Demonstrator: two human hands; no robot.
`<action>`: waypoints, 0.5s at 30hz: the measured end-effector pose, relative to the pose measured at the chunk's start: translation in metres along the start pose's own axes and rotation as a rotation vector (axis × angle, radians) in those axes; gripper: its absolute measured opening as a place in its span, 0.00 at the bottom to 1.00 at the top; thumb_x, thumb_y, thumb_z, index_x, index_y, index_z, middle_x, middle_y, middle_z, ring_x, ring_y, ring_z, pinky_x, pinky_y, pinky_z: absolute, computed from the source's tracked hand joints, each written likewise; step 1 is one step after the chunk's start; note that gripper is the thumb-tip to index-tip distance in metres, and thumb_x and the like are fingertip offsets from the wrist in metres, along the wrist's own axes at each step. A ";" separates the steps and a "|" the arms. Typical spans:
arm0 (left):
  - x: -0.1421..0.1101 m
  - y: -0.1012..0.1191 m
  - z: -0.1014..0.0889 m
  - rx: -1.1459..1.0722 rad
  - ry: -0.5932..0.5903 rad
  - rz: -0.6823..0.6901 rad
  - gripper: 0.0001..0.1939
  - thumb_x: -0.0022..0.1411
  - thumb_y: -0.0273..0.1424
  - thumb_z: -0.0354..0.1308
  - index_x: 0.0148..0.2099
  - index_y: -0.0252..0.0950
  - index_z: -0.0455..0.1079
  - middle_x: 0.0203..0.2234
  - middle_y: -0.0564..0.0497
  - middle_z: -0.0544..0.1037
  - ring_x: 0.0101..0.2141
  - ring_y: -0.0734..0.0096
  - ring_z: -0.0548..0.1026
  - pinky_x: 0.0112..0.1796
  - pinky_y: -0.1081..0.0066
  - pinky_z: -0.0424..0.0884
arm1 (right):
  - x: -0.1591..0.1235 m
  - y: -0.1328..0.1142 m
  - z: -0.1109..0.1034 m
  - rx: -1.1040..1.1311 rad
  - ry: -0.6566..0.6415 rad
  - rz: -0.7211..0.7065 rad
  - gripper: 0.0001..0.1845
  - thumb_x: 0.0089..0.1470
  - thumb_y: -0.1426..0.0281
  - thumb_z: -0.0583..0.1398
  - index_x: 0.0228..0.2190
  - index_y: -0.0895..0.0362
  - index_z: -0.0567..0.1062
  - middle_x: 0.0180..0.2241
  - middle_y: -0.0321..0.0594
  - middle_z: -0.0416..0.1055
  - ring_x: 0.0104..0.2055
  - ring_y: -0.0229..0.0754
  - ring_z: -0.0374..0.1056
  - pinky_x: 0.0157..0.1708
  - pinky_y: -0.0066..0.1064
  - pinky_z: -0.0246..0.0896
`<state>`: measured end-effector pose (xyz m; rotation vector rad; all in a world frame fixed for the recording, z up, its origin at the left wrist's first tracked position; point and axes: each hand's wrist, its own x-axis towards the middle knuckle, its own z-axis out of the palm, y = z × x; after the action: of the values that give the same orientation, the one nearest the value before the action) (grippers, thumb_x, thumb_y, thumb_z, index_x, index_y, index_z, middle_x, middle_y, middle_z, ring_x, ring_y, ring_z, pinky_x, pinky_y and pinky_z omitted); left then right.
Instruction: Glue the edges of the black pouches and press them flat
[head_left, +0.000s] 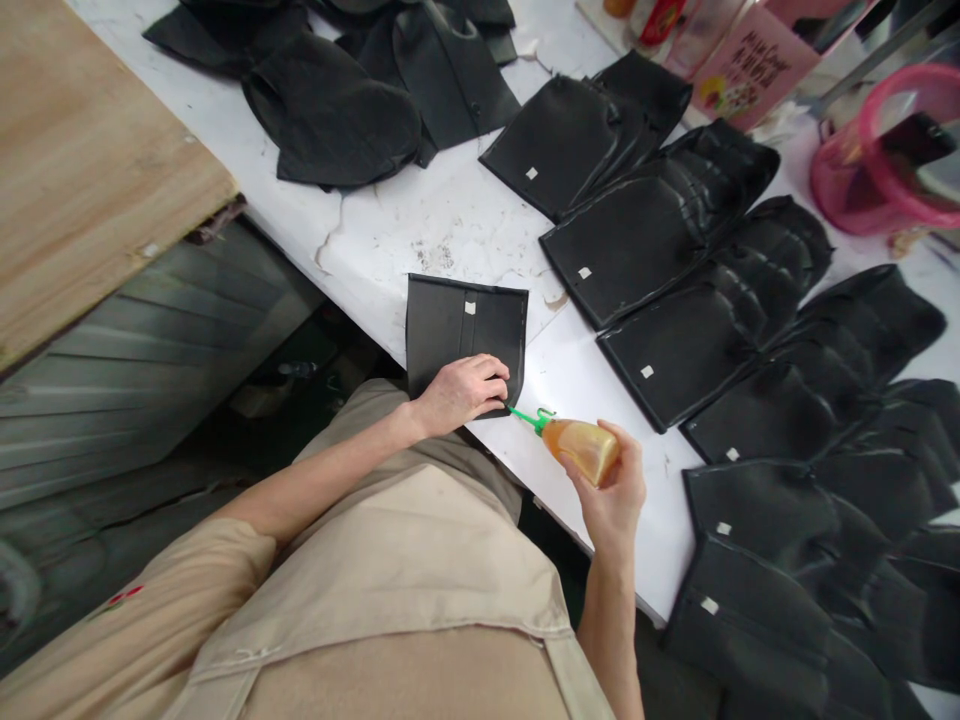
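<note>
A flat black leather piece (461, 330) with a small white tag lies at the near edge of the white table (450, 220). My left hand (461, 392) presses on its near corner, fingers curled down on it. My right hand (611, 490) grips a small squeeze bottle (581, 447) of amber glue. Its green nozzle points at the piece's near right edge, just beside my left fingers.
Several overlapping black leather pieces (675, 350) with white tags run in a row along the right side. More black pieces (337, 110) are heaped at the back. A pink basket (892, 160) and packets stand back right. A wooden board (82, 170) lies left.
</note>
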<state>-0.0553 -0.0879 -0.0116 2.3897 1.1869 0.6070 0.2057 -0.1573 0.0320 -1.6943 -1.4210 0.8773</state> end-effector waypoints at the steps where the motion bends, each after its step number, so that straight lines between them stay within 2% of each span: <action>1: 0.000 0.000 0.000 -0.006 -0.001 -0.002 0.05 0.67 0.31 0.64 0.38 0.35 0.75 0.45 0.46 0.78 0.49 0.61 0.76 0.48 0.64 0.74 | 0.001 0.004 0.001 0.026 0.000 0.013 0.31 0.49 0.59 0.73 0.52 0.51 0.72 0.50 0.43 0.71 0.50 0.50 0.71 0.45 0.40 0.72; 7: 0.001 -0.001 -0.003 -0.034 -0.028 -0.001 0.03 0.66 0.30 0.64 0.39 0.35 0.75 0.46 0.46 0.78 0.49 0.61 0.76 0.48 0.65 0.73 | 0.010 0.021 0.008 0.143 -0.026 0.076 0.33 0.48 0.59 0.73 0.52 0.52 0.72 0.50 0.43 0.70 0.51 0.52 0.70 0.49 0.47 0.72; 12: 0.001 0.001 -0.003 -0.019 -0.037 -0.016 0.03 0.65 0.28 0.65 0.38 0.35 0.74 0.45 0.47 0.78 0.49 0.63 0.76 0.48 0.66 0.72 | 0.014 0.023 -0.006 0.127 -0.096 0.086 0.33 0.46 0.59 0.74 0.52 0.51 0.72 0.50 0.43 0.70 0.49 0.51 0.71 0.43 0.43 0.74; 15: 0.007 0.005 -0.005 0.029 -0.059 -0.038 0.04 0.64 0.28 0.66 0.38 0.36 0.74 0.45 0.47 0.78 0.49 0.63 0.76 0.47 0.67 0.70 | 0.013 0.022 -0.013 0.115 -0.052 0.054 0.33 0.46 0.60 0.74 0.52 0.51 0.73 0.49 0.43 0.70 0.46 0.49 0.71 0.39 0.40 0.74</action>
<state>-0.0517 -0.0843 -0.0033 2.3864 1.2205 0.5067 0.2291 -0.1485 0.0185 -1.6415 -1.3375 1.0198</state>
